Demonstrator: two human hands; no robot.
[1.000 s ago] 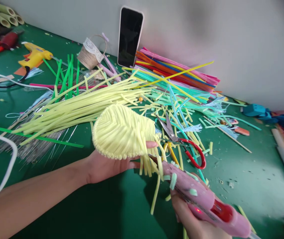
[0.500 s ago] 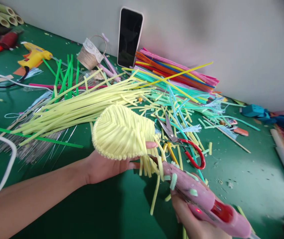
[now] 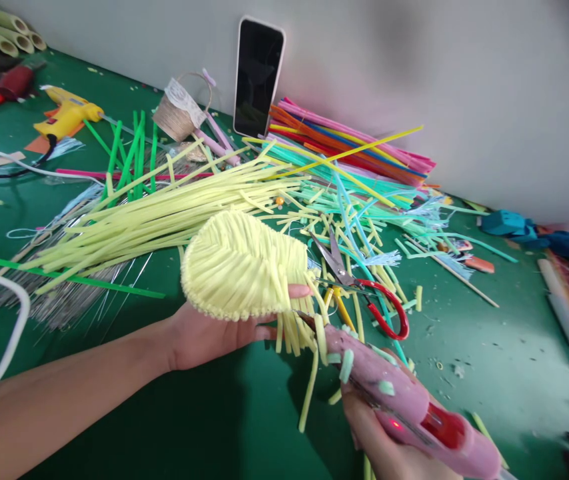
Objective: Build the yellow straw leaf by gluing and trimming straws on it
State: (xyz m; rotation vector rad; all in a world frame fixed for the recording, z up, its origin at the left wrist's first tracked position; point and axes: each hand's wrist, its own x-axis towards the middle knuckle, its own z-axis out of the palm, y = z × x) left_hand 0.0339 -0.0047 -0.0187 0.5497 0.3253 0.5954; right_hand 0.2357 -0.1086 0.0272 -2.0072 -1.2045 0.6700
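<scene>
Green tabletop (image 3: 204, 427) with pale-yellow strips (image 3: 164, 208), metal wires (image 3: 67, 303), scissors (image 3: 346, 278).

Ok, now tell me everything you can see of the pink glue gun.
The pink glue gun looks plastic and scuffed, with a dark nozzle, a lit red light, a red part near its rear and a pale stick poking out behind. Mint-green scraps cling to its body. The right hand grips it, hiding much of the handle; the nozzle angles up and left toward hanging yellow strips. Whether the tip touches them is unclear.
</scene>
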